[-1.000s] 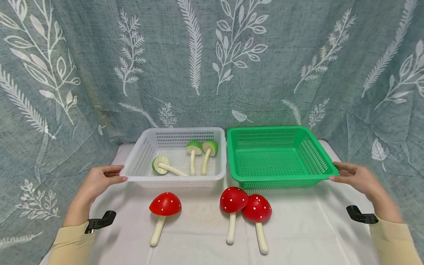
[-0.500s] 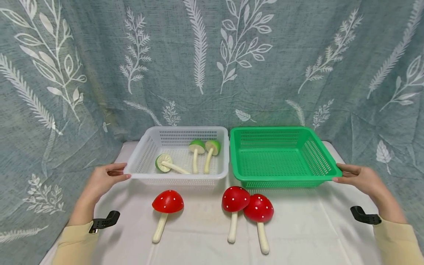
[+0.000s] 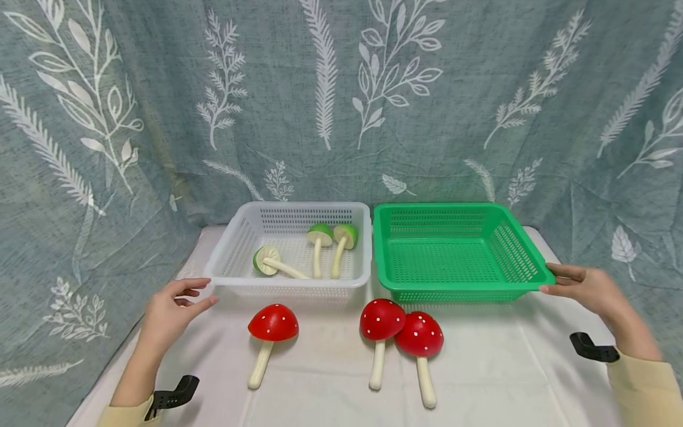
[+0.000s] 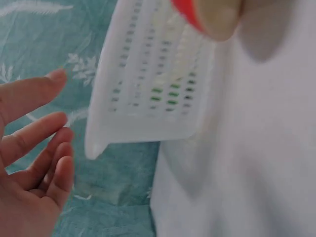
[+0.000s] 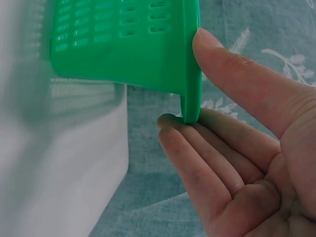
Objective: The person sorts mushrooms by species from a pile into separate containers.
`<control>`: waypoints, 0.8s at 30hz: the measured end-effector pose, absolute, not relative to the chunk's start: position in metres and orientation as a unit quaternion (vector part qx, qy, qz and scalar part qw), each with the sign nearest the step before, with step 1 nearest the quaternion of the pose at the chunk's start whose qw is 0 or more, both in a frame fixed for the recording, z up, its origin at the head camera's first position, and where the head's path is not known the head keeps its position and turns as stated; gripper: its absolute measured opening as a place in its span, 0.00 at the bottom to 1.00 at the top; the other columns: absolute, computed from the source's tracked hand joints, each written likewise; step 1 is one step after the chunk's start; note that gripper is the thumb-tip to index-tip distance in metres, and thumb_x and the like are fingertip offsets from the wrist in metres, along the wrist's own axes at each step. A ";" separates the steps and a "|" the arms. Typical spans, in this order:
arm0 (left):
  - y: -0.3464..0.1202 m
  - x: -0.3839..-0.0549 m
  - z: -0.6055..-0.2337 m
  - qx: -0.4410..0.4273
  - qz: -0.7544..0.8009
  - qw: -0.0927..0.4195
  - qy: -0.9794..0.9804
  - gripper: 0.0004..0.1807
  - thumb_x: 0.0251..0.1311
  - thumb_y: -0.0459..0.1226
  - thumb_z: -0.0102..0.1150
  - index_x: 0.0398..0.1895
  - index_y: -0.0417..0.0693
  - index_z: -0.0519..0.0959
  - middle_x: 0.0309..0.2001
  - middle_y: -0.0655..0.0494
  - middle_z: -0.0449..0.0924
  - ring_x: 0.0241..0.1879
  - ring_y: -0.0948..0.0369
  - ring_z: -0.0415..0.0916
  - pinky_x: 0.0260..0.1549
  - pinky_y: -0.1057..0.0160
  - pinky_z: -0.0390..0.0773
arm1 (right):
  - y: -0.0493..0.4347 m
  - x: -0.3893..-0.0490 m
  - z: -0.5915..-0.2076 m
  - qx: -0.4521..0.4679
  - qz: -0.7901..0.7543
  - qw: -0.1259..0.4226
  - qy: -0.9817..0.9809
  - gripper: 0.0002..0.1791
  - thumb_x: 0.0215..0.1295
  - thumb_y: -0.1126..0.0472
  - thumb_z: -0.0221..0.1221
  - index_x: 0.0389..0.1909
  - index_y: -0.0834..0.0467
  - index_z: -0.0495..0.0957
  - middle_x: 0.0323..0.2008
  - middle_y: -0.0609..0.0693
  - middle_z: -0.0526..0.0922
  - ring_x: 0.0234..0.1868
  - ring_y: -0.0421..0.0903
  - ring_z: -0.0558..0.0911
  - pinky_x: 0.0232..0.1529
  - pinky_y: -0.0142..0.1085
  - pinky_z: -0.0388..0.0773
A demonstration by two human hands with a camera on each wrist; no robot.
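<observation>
"Container material, as you see it from here?"

"Perforated plastic, rectangular, flared walls: white basket (image 3: 290, 283) and green basket (image 3: 464, 287). Smooth, dotted, domed red mushrooms (image 3: 274, 322) lie at six o'clock from them on creased white cloth (image 3: 480, 367)."

"Hand status?"

"Left hand (image 3: 169, 308): fingers parted, free; white basket just beside it, two o'clock. Right hand (image 3: 589, 290): pinching the green basket's near corner; basket body between nine and ten o'clock."
</observation>
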State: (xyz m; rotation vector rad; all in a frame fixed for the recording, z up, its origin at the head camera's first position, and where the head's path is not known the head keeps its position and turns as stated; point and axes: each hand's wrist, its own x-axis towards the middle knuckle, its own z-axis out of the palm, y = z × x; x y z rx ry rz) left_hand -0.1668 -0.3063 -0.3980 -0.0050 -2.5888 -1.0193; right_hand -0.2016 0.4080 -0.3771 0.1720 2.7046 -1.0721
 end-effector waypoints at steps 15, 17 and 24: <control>-0.285 -0.157 -0.438 -0.008 -0.411 -0.068 -0.909 0.21 0.49 0.41 0.72 0.42 0.37 0.79 0.38 0.49 0.82 0.36 0.60 0.78 0.33 0.69 0.78 | 0.406 -0.202 -0.374 0.054 -0.362 0.116 0.923 0.53 0.55 0.36 0.62 0.73 0.62 0.52 0.63 0.70 0.64 0.66 0.73 0.55 0.55 0.68 0.61; -0.282 -0.157 -0.441 -0.028 -0.432 -0.087 -0.897 0.20 0.49 0.39 0.71 0.42 0.36 0.79 0.38 0.49 0.83 0.36 0.60 0.79 0.33 0.69 0.79 | 0.406 -0.202 -0.374 0.053 -0.358 0.113 0.925 0.53 0.56 0.36 0.62 0.72 0.63 0.52 0.63 0.70 0.65 0.65 0.73 0.57 0.55 0.67 0.62; -0.273 -0.162 -0.453 -0.112 -0.490 -0.147 -0.852 0.18 0.53 0.35 0.68 0.43 0.30 0.78 0.37 0.42 0.83 0.34 0.61 0.80 0.31 0.68 0.81 | 0.406 -0.202 -0.373 0.049 -0.346 0.109 0.930 0.52 0.56 0.36 0.61 0.72 0.63 0.53 0.62 0.71 0.65 0.64 0.72 0.60 0.53 0.65 0.65</control>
